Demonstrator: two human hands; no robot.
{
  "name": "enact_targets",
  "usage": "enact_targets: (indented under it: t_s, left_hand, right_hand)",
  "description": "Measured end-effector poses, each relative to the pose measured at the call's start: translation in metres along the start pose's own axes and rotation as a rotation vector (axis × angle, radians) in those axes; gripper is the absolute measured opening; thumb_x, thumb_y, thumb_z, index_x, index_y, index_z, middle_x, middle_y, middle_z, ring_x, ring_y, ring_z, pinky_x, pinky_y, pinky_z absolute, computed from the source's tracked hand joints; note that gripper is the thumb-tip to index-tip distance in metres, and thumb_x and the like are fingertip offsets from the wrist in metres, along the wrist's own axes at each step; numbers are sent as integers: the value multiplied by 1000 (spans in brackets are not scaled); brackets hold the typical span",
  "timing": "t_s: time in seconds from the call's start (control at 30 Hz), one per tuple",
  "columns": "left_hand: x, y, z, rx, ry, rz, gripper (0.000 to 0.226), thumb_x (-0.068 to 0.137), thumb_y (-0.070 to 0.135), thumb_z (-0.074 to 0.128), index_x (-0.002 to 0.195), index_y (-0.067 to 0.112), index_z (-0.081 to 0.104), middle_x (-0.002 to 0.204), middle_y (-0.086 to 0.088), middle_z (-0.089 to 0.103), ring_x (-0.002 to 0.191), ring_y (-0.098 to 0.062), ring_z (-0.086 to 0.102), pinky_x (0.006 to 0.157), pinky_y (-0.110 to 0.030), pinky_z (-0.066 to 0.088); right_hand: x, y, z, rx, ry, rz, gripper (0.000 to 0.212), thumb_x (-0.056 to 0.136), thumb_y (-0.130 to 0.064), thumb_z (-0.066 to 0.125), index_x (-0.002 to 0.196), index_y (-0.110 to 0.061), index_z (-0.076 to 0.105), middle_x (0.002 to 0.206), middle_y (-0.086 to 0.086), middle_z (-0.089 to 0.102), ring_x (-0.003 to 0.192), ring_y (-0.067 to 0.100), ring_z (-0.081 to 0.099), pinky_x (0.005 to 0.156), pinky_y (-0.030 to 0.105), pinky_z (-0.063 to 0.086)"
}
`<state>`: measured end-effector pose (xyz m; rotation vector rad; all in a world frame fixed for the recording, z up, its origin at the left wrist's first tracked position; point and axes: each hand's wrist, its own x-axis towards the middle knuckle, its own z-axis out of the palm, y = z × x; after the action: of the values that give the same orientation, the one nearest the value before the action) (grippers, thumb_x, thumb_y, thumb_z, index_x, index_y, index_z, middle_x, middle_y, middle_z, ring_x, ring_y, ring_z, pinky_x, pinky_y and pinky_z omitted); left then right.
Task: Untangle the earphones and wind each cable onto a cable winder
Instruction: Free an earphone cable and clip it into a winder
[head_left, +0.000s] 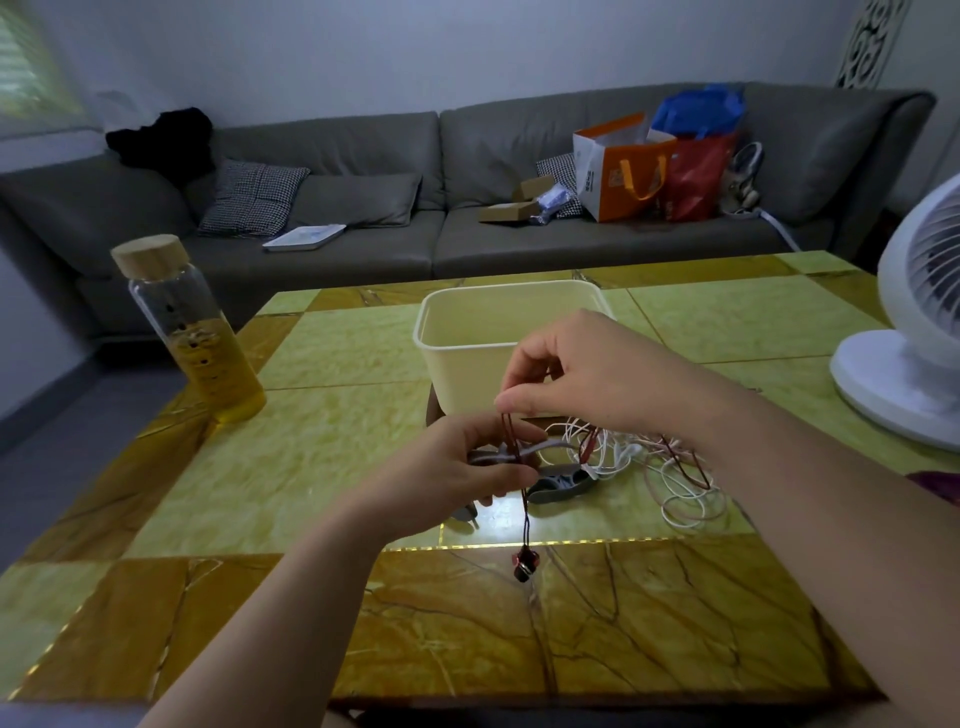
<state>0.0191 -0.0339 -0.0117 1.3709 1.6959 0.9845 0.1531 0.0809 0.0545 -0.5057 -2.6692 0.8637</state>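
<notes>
My left hand (465, 465) grips a grey cable winder (540, 448) just above the table. Over it, my right hand (576, 376) pinches a dark red earphone cable (524, 499) that runs down across the winder. The red earbuds (524, 564) dangle at the cable's lower end, close to the tabletop. A second grey winder (558, 483) lies flat on the table under my hands. To its right sits a tangle of white earphone cables (675, 483) mixed with more of the red cable.
A cream plastic tub (467, 332) stands just behind my hands. A glass bottle (195, 332) with yellow liquid and a wooden cap is at the table's left edge. A white fan (914, 332) stands at the right edge. A grey sofa with bags lies beyond.
</notes>
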Motion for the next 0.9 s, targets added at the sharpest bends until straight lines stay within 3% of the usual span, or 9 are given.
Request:
enact_targets:
  t_s: [0.07,0.13,0.23,0.37,0.5,0.67,0.9]
  left_hand:
    - [0,2,2,8,-6,-2,24,84,19,73,102,35,68,87,2,70,79,-20,62,83,-54,53]
    - [-1,3,4,8,-5,-6,25,84,16,73,98,36,68,93,-3,72,88,-31,66,84,-56,52]
    - [-2,5,5,2,-4,-12,25,82,16,75,97,34,67,101,-9,72,95,-35,66,84,-55,53]
    - [-2,7,7,16,-37,-21,24,81,18,76,100,28,67,98,-10,73,77,-17,65,81,-48,54]
    - [-5,10,9,22,-55,-29,24,78,25,77,101,28,69,75,8,68,67,-6,60,74,-40,54]
    - [-9,14,14,30,-80,-22,21,83,18,74,102,25,68,70,13,62,61,0,57,61,-13,46]
    - [-10,13,19,24,-88,-16,20,82,23,74,100,31,69,74,16,66,70,-3,63,73,-22,52]
  right_hand:
    - [2,4,-1,51,31,19,7,82,-30,73,80,-23,72,68,-14,66,60,-10,58,54,4,40]
    - [4,8,-1,107,46,35,5,82,-28,73,81,-23,73,71,-12,70,66,-7,62,59,5,44]
    - [4,13,-1,160,61,49,3,82,-26,73,82,-24,73,74,-11,72,72,-3,66,68,9,50]
    - [6,19,-1,248,136,84,2,83,-24,72,83,-22,72,76,-10,73,74,-6,66,72,7,45]
    - [9,25,-2,322,212,116,2,83,-23,72,84,-22,71,76,-11,74,75,-5,67,69,2,44]
    - [12,31,-5,368,322,123,7,84,-23,71,79,-26,68,70,-15,71,70,-9,64,64,-2,40]
    - [11,31,-3,398,378,100,5,85,-20,69,82,-23,68,77,-10,71,71,-8,64,64,-2,41]
